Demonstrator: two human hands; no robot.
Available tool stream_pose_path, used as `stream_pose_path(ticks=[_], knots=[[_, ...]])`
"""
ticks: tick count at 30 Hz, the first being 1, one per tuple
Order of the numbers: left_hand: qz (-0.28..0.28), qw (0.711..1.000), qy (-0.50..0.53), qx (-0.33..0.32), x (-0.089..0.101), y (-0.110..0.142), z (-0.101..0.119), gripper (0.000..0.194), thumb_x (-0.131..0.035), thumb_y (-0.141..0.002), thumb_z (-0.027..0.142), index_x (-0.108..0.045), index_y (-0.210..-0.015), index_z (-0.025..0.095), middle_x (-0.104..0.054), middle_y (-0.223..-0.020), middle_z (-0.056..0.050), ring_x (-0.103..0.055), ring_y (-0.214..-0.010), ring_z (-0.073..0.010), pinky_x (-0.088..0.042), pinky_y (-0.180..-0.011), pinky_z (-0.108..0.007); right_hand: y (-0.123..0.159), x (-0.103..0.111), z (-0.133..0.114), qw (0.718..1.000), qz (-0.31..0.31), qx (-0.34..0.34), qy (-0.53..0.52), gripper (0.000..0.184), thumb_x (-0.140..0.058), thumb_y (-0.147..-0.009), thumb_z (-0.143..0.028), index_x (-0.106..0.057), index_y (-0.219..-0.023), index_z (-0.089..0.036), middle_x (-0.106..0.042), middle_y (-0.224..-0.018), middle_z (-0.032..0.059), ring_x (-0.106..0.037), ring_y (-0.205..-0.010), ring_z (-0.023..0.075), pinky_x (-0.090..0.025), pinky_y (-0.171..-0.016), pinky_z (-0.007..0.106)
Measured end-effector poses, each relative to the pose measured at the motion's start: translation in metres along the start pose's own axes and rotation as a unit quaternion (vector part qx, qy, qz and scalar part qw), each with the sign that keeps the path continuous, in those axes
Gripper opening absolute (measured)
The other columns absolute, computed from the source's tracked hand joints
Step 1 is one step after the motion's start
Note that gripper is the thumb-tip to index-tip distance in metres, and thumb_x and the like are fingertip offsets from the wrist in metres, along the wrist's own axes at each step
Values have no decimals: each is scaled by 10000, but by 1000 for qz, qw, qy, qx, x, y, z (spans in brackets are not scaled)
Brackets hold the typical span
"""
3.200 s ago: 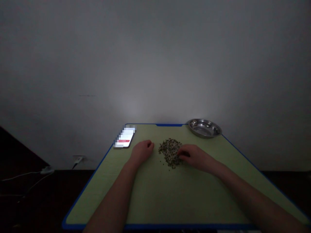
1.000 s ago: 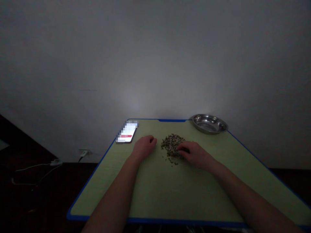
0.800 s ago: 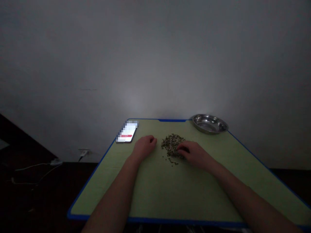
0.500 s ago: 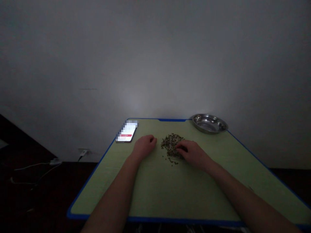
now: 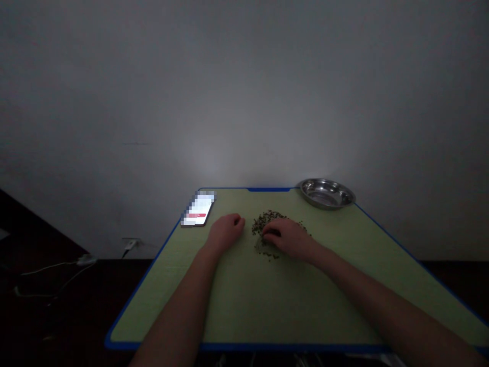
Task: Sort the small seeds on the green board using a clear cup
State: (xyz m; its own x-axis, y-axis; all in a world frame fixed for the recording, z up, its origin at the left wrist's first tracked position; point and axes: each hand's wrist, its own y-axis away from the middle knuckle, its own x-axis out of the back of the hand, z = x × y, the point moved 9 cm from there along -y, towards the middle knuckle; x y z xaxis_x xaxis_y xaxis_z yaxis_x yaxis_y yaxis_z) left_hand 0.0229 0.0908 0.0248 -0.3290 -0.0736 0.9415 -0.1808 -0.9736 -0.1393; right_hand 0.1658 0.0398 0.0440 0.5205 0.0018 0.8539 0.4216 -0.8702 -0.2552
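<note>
Right hand point(image 5: 287, 237) bends over the pile of small dark grains point(image 5: 268, 219), its fingers curled toward the thumb at the pile's near side; whether the fingertips meet, or hold any grains, I cannot tell. The pile lies loosely spread around the middle of the green table point(image 5: 244, 306), partly hidden under that hand, with a few grains straying to the near side and to the right. Just left of the pile, the left hand point(image 5: 226, 232) rests curled into a loose fist, apart from the grains. Beyond it, at the far left, lies a phone point(image 5: 200, 210) with its screen lit. At the far right corner sits a shiny metal dish point(image 5: 327, 195), near the pale wall point(image 5: 244, 102).
</note>
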Motion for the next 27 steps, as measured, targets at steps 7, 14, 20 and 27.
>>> stream_pose_path(ticks=[7,14,20,27], knots=[[0,1000,-6,-2,-1,-1,-1,356,-361,-855,395,-627,-761,178,-651,-771,-67,-545,-690,-164,-327,-600,-266,4,-10,-16,994,-58,77,-53,162,-585,-789,-148,-713,-879,-192,-690,-837,26,-592,-780,146,-413,-735,259],[6,1000,-1,-8,-2,-1,0,343,-359,-849,380,-617,-742,181,-648,-752,-59,-534,-666,-154,-289,-566,-263,19,-14,-22,986,-111,98,-79,154,-593,-802,-171,-715,-893,-196,-638,-844,26,-569,-757,134,-410,-708,242],[1,1000,-5,-2,-1,-1,0,347,-366,-849,393,-620,-743,181,-647,-747,-59,-534,-661,-153,-292,-571,-260,23,-12,-28,984,-119,106,-74,149,-599,-793,-150,-715,-881,-180,-634,-823,29,-566,-746,130,-407,-704,236],[-5,1000,3,0,-1,-1,1,342,-368,-844,385,-627,-756,180,-650,-757,-59,-530,-660,-151,-297,-569,-261,22,-19,-41,979,-145,127,-66,155,-603,-787,-158,-712,-893,-184,-635,-830,29,-557,-733,129,-403,-697,237]])
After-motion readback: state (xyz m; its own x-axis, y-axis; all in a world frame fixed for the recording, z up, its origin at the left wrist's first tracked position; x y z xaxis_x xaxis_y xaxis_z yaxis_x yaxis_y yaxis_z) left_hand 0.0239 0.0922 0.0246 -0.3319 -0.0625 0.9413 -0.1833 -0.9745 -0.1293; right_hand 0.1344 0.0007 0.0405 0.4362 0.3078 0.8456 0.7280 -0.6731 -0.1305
